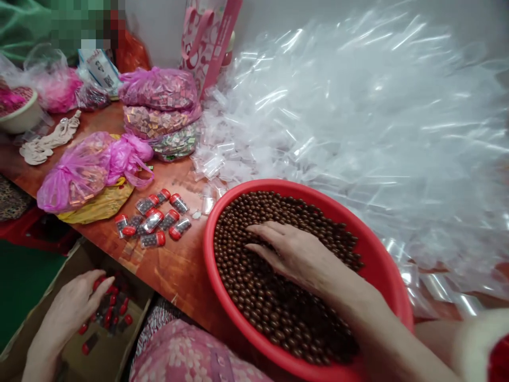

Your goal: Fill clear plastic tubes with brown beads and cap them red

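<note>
My right hand (290,249) reaches into a red plastic basin (392,260) of small, shiny brown balls (254,297). Its fingers are stretched out, the thumb lies apart, and the fingertips touch the balls. Low on the left, my left hand (73,305) is over an open cardboard box (75,358), thumb and forefinger apart. Red shows between those fingers, seemingly from the pile below. Inside the box are several small clear containers with red caps (108,317). More such filled containers (153,220) lie on the table, left of the basin.
Many clear empty plastic tubes (338,116) are heaped behind the basin. Pink bags of small pieces (159,90) stand at the table's back; another pink bag (79,170) lies nearer, on yellow cloth. White gloves (51,140) and a white bowl (24,114) are far left.
</note>
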{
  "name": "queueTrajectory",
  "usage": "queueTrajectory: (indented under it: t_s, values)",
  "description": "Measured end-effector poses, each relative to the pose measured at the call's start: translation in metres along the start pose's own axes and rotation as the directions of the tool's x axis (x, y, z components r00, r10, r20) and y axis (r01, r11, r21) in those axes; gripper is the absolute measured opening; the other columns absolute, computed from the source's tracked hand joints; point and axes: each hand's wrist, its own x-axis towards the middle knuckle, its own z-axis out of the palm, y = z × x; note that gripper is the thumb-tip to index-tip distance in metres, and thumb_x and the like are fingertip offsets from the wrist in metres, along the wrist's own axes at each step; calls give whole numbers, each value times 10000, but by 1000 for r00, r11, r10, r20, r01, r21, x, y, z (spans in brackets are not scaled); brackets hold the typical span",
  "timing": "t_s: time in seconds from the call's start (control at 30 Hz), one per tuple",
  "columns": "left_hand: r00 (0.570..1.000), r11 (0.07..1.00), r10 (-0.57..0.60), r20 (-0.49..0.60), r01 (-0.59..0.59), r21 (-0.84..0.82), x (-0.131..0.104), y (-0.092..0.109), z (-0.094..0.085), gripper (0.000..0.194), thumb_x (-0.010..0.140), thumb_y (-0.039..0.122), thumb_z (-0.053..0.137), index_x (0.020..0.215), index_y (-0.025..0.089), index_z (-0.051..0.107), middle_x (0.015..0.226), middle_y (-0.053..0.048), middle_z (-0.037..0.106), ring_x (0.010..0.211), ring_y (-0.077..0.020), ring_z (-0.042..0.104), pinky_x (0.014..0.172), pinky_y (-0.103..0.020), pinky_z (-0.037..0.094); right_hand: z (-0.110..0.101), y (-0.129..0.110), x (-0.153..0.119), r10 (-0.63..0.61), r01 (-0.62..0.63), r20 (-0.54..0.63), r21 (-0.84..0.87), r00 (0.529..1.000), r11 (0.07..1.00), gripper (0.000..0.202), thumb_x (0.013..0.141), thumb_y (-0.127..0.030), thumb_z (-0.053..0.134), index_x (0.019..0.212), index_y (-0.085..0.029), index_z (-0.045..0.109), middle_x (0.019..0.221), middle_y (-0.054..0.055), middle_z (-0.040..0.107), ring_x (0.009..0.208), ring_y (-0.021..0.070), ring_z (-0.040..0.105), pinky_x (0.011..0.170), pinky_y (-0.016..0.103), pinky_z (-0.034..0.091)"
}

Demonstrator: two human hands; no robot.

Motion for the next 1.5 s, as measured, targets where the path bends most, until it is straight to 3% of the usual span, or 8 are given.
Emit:
queueTrajectory:
  t_s: [0.23, 0.43, 0.7, 0.97, 1.07, 1.17, 1.27, 1.5]
  values:
    - [952, 944, 307, -14, -306, -123, 95, 122, 36, 309, 960, 362, 431, 1037, 172, 663, 1019, -99, 721, 942, -220, 666, 869, -315, 474, 13, 3, 6, 1, 0, -14, 74, 1000, 997, 249, 957, -317, 495, 1071, -167, 657, 947, 86, 739, 845, 218, 713, 778, 366, 585]
    - [968, 975, 223, 112, -222, -15, 178, 210, 97, 307, 953, 273, 423, 1132, 74, 576, 1132, -237, 648, 1039, -344, 644, 871, -441, 460, 11, 10, -4, 58, -58, -9, 41, 998, 997, 261, 960, -325, 492, 1085, -156, 647, 969, 96, 722, 864, 228, 700, 796, 381, 579]
    - [946, 953, 292, 142, -275, -128, 200, 198, 113, 225, 892, 253, 527, 1044, 92, 565, 928, -180, 679, 881, -281, 644, 764, -355, 454, 10, 3, -11, 272, -263, 91, -95, 958, 960, 410, 910, -534, 516, 1009, -149, 615, 949, 123, 637, 896, 289, 635, 806, 445, 533]
    - [919, 789, 385, -86, -376, -487, 186, 179, 79, 188, 853, 328, 596, 826, 158, 520, 752, 1, 562, 671, -111, 501, 635, -222, 402, 10, -17, -16, 275, -320, 241, 174, 931, 931, 246, 971, -341, 455, 801, -197, 559, 811, 44, 617, 693, 182, 609, 650, 315, 474]
    - [892, 536, 415, -178, -398, -744, 161, 189, 60, 223, 792, 322, 671, 807, 168, 511, 724, 29, 532, 638, -91, 489, 618, -212, 396, 3, -12, -19, 293, -436, 336, 527, 895, 730, 307, 942, -409, 495, 738, -191, 568, 712, 12, 599, 654, 147, 563, 632, 291, 452]
    - [860, 453, 495, -125, -378, -807, 132, 204, 51, 209, 792, 311, 688, 842, 173, 539, 780, 5, 593, 708, -109, 558, 686, -231, 443, -1, -6, -22, 327, -574, 495, 788, 805, 223, 403, 839, -560, 590, 703, -184, 540, 558, -52, 453, 450, 76, 380, 409, 212, 280]
    - [829, 473, 555, -69, -383, -793, 109, 217, 54, 176, 827, 306, 664, 931, 178, 600, 873, -26, 656, 792, -137, 603, 757, -258, 467, -6, -4, -20, 428, -446, 495, 868, 756, -216, 457, 702, -592, 712, 702, -177, 519, 571, -64, 440, 387, 37, 291, 337, 176, 118]
    - [720, 565, 692, 47, -500, -656, 85, 238, 71, 172, 851, 276, 639, 989, 175, 655, 913, -42, 699, 816, -162, 618, 755, -268, 451, -31, -15, 0, 732, 60, 270, 919, 626, -390, 491, 735, -656, 669, 713, -192, 511, 594, -53, 451, 415, 48, 372, 313, 152, 190]
